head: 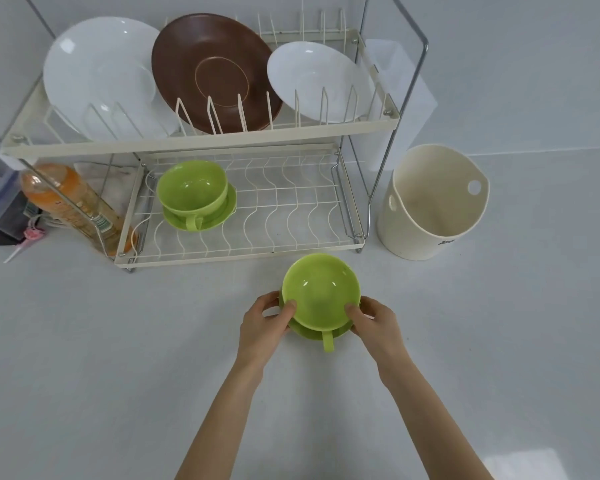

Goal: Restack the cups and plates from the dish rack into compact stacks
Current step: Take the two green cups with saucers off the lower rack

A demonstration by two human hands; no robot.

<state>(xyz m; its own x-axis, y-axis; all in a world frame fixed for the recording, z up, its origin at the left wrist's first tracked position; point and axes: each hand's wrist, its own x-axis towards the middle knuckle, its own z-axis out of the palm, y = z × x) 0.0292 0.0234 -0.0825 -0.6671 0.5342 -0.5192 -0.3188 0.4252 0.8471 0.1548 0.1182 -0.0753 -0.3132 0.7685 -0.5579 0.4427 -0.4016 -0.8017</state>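
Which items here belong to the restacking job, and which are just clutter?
Job:
- green cup on green saucer, held by left hand and right hand
- second green cup with saucer
- white plate, brown plate, small white plate
- dish rack

Clutter:
- cream tub
- orange bottle

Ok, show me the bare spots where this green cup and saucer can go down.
Bare counter lies left of the left hand, and more right of the right hand, below the cream bucket. The lower rack is bare right of the second green cup. The upper tier is crowded with plates.
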